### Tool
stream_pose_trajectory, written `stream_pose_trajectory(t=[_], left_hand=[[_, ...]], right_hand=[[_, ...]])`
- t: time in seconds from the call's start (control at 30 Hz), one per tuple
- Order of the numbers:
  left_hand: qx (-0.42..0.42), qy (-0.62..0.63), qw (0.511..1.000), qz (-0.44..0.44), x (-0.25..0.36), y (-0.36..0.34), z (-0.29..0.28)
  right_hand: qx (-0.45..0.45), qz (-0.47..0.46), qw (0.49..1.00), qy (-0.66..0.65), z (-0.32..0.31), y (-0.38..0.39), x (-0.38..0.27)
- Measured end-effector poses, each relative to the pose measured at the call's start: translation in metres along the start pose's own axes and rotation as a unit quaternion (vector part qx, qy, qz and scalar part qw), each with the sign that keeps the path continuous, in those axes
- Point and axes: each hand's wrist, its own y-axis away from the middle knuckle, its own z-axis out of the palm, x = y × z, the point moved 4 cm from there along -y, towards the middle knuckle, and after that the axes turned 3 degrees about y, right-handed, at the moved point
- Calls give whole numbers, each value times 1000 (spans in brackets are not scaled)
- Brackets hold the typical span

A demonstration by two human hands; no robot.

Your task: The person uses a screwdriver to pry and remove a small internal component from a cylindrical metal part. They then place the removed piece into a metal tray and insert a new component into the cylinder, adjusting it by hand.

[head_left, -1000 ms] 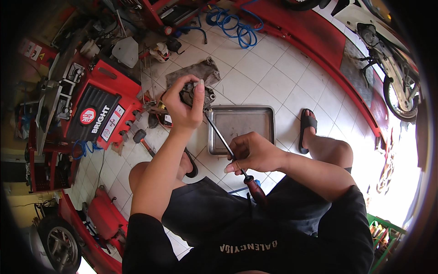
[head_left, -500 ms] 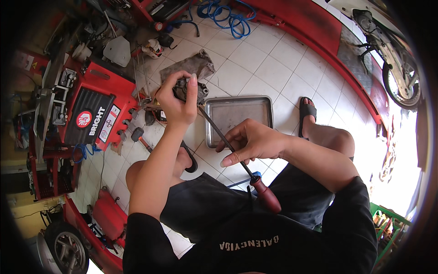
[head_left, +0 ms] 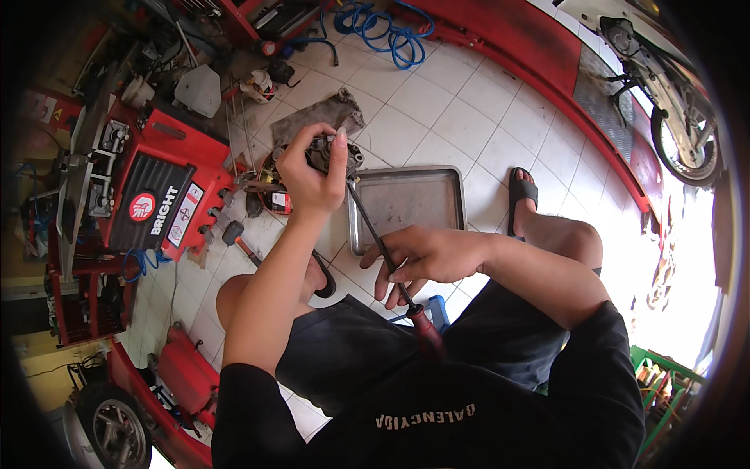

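Observation:
My left hand [head_left: 312,176] is raised and gripped around a small grey metal engine part [head_left: 328,152]. A long screwdriver [head_left: 383,250] with a dark red handle [head_left: 428,334] runs from that part down toward my lap. My right hand [head_left: 426,258] wraps its fingers around the thin metal shaft, above the handle. The tip of the shaft meets the metal part right under my left thumb. Both hands are held above the tiled floor, over my knees.
A shallow metal tray [head_left: 449,176] lies on the white tiles beyond my hands. A grey rag [head_left: 316,117], a hammer [head_left: 238,238] and small parts sit to the left by a red machine [head_left: 156,203]. Blue hose [head_left: 391,31] coils far off. A motorcycle [head_left: 664,86] stands at right.
My right hand has slid up the screwdriver from the handle onto the bare shaft. The left hand keeps holding the metal part, and the handle now hangs free near my lap.

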Motion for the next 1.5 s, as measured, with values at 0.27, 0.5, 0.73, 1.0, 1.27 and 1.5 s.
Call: stream_pose_trajectory(t=[0.27,0.5,0.73,1.0,1.27,1.5], left_hand=[[13,-3,1000,-7,0,-2,-4],[6,5,1000,-4,0,-2,-4],[4,-9,1000,12,0,-2,-7],[8,-3,1000,-7,-2,-3,-10],[-17,-15,1000,22,6,0,-2],[-15,-8,1000,13,3,0,0]], right_hand=[[60,10,956,289,-9,0,-14],[26,13,998,53,-1,2,0],[25,19,984,173,-15,5,-9],[110,-76,944,302,-21,4,2],[91,18,986,141,-18,7,7],[86,31,975,201,-28,9,11]])
